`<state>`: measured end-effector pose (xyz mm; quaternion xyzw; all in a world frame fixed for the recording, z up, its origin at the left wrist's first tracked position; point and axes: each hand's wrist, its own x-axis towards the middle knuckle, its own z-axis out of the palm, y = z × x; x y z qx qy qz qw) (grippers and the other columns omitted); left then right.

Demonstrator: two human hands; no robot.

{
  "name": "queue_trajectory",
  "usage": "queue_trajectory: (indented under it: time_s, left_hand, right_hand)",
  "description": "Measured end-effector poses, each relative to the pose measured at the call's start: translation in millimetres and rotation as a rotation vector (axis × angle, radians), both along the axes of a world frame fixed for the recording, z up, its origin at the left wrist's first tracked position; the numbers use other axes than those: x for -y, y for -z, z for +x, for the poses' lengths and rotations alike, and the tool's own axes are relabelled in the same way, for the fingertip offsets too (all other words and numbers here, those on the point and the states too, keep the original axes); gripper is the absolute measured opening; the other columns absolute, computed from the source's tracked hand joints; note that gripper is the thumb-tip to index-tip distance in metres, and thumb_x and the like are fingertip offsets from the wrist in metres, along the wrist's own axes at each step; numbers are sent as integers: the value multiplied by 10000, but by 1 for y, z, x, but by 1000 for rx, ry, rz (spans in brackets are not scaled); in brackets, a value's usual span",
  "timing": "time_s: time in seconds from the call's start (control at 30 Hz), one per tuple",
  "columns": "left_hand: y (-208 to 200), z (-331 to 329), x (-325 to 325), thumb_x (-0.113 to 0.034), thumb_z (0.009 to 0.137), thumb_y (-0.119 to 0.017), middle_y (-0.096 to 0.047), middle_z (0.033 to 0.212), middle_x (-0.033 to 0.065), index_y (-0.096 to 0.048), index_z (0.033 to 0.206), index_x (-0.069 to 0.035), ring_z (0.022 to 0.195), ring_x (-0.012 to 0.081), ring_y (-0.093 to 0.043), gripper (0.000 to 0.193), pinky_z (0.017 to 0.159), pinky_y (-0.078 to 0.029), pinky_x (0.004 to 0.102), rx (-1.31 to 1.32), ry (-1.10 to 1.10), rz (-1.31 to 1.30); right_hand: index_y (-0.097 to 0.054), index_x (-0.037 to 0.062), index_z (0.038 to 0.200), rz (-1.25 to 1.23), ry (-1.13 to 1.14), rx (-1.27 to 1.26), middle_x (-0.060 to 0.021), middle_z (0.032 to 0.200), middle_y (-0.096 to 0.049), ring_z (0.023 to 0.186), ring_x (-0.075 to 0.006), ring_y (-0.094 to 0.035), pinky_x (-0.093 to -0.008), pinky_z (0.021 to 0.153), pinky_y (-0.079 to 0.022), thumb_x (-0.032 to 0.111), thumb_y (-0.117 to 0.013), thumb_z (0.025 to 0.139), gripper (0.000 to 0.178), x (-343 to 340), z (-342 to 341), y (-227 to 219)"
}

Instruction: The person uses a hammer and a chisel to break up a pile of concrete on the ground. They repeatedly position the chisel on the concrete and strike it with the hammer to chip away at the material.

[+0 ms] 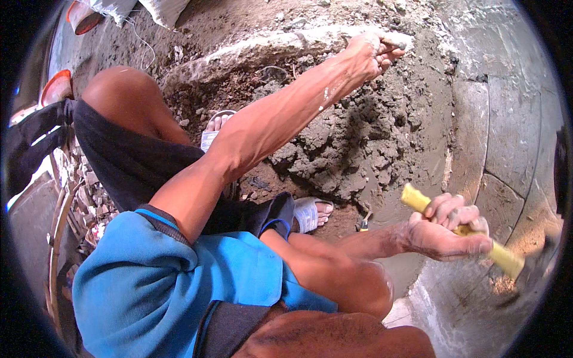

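My left hand (pixel 379 55) reaches over the far edge of a lumpy wet mortar heap (pixel 364 143). Its fingers are bent together around a small greyish thing, or a mortar-coated fingertip; I cannot make out which. At the right, my right hand (pixel 450 225) is wrapped round the yellow handle of a tool (pixel 506 261). The tool's dark head points toward the right rim and is smeared by motion, so its kind is unclear. Below it lie the grey floor slabs (pixel 507 128), with a brownish grainy patch near the tool.
A pale, rough ledge (pixel 262 52) runs behind the mortar. A small yellow-and-black object (pixel 363 223) lies near my sandalled foot (pixel 307 215). Orange-rimmed containers (pixel 57 88) and white sacks (pixel 164 11) are at the far left. Rubble (pixel 89 194) lies beside my knee.
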<state>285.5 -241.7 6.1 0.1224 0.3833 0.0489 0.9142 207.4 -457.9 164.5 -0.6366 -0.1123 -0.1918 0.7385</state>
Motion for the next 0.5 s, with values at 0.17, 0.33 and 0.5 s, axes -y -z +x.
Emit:
queue_trajectory:
  time_s: [0.17,0.33,0.5]
  left_hand:
    - [-3,1,3,-188,967,-434,-742,929,94,-569,860,-85,865,141,-713,201,449,-440,238,29,20,33]
    - [25,-10,-2,-185,992,-407,-741,927,99,-568,876,-80,821,146,-712,225,467,-443,238,9,55,39]
    - [5,-13,-1,-184,988,-434,-719,819,107,-592,881,-53,632,153,-672,231,401,-386,241,1,-73,-46]
  right_hand:
    - [-542,71,827,-654,-243,9,-35,648,-532,489,-135,-490,-298,409,-406,219,-480,994,231,-11,7,130]
    - [-526,105,952,-28,-489,-640,13,691,-503,477,-109,-412,-250,407,-364,313,-451,994,225,2,10,71]
    - [-443,122,864,175,-142,183,29,616,-442,416,-106,-352,-224,340,-284,550,-320,1014,471,3,20,7]
